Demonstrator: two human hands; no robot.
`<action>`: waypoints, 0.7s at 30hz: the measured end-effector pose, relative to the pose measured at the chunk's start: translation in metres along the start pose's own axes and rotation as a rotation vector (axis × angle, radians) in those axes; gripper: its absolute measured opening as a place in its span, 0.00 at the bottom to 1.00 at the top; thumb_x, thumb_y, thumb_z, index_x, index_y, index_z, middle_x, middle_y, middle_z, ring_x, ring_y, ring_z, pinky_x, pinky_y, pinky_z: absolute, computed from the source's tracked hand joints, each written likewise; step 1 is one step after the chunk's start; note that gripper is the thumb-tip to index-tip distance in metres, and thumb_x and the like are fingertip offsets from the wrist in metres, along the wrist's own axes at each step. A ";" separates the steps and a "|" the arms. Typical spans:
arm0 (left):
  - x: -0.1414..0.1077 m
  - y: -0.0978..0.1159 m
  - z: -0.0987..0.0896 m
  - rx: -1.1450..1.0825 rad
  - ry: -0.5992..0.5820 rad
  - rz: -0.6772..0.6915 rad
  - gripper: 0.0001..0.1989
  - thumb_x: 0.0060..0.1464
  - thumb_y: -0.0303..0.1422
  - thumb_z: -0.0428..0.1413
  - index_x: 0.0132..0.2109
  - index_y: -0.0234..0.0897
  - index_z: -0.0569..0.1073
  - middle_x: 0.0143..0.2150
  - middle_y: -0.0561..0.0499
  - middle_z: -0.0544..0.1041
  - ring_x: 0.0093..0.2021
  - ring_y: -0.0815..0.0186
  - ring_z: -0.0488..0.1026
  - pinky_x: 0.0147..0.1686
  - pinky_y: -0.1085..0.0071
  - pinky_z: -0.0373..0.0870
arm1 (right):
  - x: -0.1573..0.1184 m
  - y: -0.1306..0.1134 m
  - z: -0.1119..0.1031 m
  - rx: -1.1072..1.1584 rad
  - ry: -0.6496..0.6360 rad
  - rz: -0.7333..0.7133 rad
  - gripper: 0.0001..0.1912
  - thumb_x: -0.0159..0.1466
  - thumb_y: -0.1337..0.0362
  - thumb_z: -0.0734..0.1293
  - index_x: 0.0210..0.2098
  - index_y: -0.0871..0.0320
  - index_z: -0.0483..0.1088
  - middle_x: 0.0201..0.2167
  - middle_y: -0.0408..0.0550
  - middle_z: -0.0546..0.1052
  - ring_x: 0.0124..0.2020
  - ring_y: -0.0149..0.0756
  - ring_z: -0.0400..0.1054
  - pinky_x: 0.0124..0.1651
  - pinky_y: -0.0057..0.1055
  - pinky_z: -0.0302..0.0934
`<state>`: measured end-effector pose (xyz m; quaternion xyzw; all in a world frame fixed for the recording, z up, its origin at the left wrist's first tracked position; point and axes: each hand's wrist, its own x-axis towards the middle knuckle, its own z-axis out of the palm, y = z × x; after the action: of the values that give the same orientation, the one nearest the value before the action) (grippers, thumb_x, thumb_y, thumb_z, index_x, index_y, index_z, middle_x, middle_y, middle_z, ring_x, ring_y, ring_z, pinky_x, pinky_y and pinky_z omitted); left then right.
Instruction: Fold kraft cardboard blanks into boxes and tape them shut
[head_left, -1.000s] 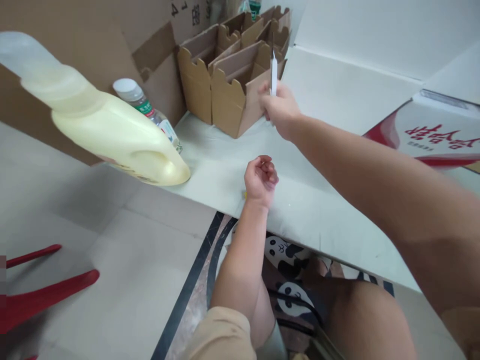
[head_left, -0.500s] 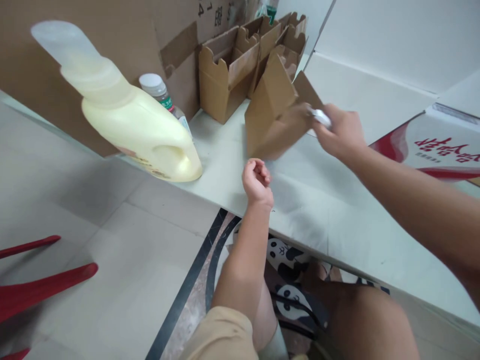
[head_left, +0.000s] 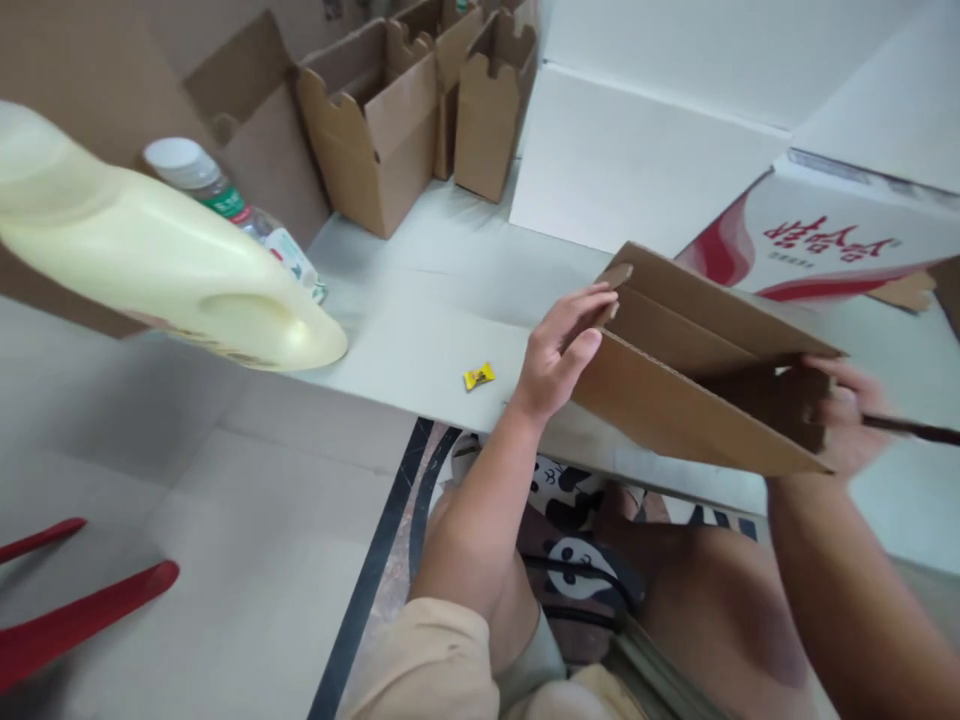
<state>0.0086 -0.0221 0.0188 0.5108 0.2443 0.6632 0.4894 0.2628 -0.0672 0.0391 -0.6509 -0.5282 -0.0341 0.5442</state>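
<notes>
An open cardboard box point(head_left: 675, 390) is tilted over the table between my two hands. My left hand point(head_left: 559, 350) grips its left end, thumb on the near side and fingers at the end flap. My right hand point(head_left: 847, 415), blurred, holds the right end, its fingertips partly hidden by the cardboard. A thin dark strip point(head_left: 911, 430) sticks out to the right from that hand; its kind is unclear. On the table, left of my left hand, lies a small yellow wrapped candy point(head_left: 479, 376).
Several open cardboard boxes point(head_left: 375, 150) stand at the back. A large pale yellow jug point(head_left: 202, 260) and a white-capped bottle point(head_left: 225, 200) stand at the left. A white and red carton point(head_left: 832, 235) is at the right. The table's front edge point(head_left: 390, 402) borders the floor.
The cardboard box has come from the back toward me and to the right. My left hand has risen to its left end and taken hold. The yellow candy now shows on the table.
</notes>
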 end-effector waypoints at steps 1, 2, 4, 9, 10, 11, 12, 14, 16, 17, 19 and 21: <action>0.000 -0.001 0.005 -0.002 -0.014 0.012 0.20 0.60 0.51 0.55 0.48 0.44 0.80 0.58 0.46 0.77 0.64 0.55 0.69 0.65 0.57 0.63 | -0.002 0.005 0.002 0.053 -0.020 0.009 0.22 0.53 0.41 0.60 0.30 0.48 0.75 0.28 0.51 0.72 0.39 0.55 0.74 0.50 0.61 0.63; 0.001 -0.003 0.009 -0.003 -0.010 0.018 0.22 0.58 0.53 0.55 0.49 0.44 0.80 0.58 0.46 0.77 0.65 0.54 0.69 0.66 0.55 0.62 | -0.004 0.009 0.004 0.124 -0.029 0.020 0.20 0.53 0.43 0.62 0.33 0.48 0.77 0.30 0.50 0.72 0.41 0.53 0.73 0.52 0.60 0.63; 0.002 -0.006 0.014 -0.001 0.023 0.012 0.23 0.56 0.54 0.58 0.49 0.45 0.81 0.58 0.47 0.78 0.65 0.54 0.69 0.67 0.54 0.61 | -0.006 0.016 0.009 0.228 -0.084 0.055 0.17 0.54 0.48 0.67 0.37 0.47 0.79 0.33 0.48 0.72 0.43 0.50 0.73 0.55 0.57 0.63; 0.002 -0.014 0.023 0.036 0.124 -0.017 0.23 0.50 0.55 0.62 0.42 0.43 0.83 0.53 0.44 0.80 0.65 0.51 0.69 0.66 0.54 0.63 | -0.006 0.023 0.015 0.414 -0.211 0.226 0.16 0.53 0.54 0.71 0.41 0.48 0.78 0.43 0.48 0.74 0.49 0.46 0.72 0.59 0.51 0.63; 0.002 -0.016 0.025 0.057 0.136 -0.018 0.23 0.51 0.56 0.62 0.40 0.41 0.84 0.52 0.43 0.81 0.66 0.50 0.68 0.66 0.54 0.64 | -0.006 0.024 0.015 0.437 -0.228 0.258 0.16 0.53 0.54 0.71 0.41 0.48 0.78 0.43 0.47 0.74 0.49 0.46 0.72 0.59 0.50 0.63; 0.002 -0.018 0.027 0.079 0.156 -0.021 0.23 0.51 0.56 0.61 0.37 0.40 0.84 0.51 0.43 0.81 0.66 0.50 0.68 0.66 0.54 0.64 | -0.006 0.024 0.016 0.454 -0.246 0.287 0.16 0.54 0.54 0.72 0.42 0.49 0.77 0.43 0.47 0.75 0.48 0.44 0.72 0.58 0.49 0.63; 0.002 -0.021 0.029 0.101 0.185 -0.029 0.23 0.52 0.55 0.61 0.36 0.40 0.84 0.49 0.42 0.81 0.66 0.50 0.67 0.66 0.54 0.65 | -0.006 0.024 0.016 0.474 -0.256 0.315 0.16 0.54 0.54 0.72 0.42 0.49 0.76 0.43 0.47 0.75 0.46 0.43 0.72 0.57 0.48 0.64; 0.003 -0.025 0.032 0.151 0.251 -0.058 0.21 0.53 0.54 0.61 0.34 0.40 0.83 0.47 0.43 0.82 0.66 0.51 0.67 0.65 0.55 0.66 | -0.007 0.024 0.018 0.532 -0.230 0.335 0.15 0.54 0.55 0.71 0.40 0.49 0.73 0.39 0.45 0.74 0.42 0.39 0.72 0.54 0.45 0.66; 0.005 -0.029 0.035 0.209 0.263 -0.090 0.20 0.54 0.53 0.60 0.35 0.42 0.83 0.46 0.46 0.81 0.66 0.53 0.68 0.67 0.55 0.63 | -0.008 0.023 0.021 0.596 -0.168 0.308 0.16 0.53 0.55 0.71 0.41 0.47 0.67 0.36 0.42 0.73 0.39 0.37 0.72 0.50 0.42 0.68; 0.006 -0.030 0.036 0.238 0.257 -0.093 0.20 0.55 0.53 0.60 0.36 0.42 0.83 0.46 0.47 0.81 0.66 0.53 0.68 0.67 0.55 0.62 | -0.009 0.022 0.022 0.619 -0.139 0.293 0.18 0.53 0.56 0.70 0.42 0.45 0.64 0.36 0.41 0.72 0.38 0.37 0.72 0.48 0.42 0.68; 0.008 -0.033 0.037 0.285 0.263 -0.077 0.19 0.55 0.53 0.60 0.41 0.43 0.81 0.47 0.48 0.81 0.65 0.54 0.69 0.68 0.56 0.61 | -0.010 0.022 0.022 0.622 -0.124 0.270 0.19 0.54 0.57 0.69 0.44 0.43 0.61 0.39 0.40 0.74 0.42 0.37 0.73 0.51 0.43 0.69; 0.010 -0.037 0.037 0.315 0.285 -0.044 0.21 0.55 0.53 0.61 0.46 0.43 0.79 0.51 0.48 0.79 0.64 0.55 0.70 0.66 0.58 0.63 | -0.010 0.023 0.020 0.582 -0.156 0.234 0.12 0.57 0.59 0.66 0.41 0.46 0.66 0.42 0.43 0.76 0.47 0.39 0.74 0.58 0.47 0.66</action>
<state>0.0573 -0.0048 0.0063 0.4767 0.4228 0.6714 0.3783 0.2650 -0.0554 0.0092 -0.5247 -0.4777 0.2313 0.6656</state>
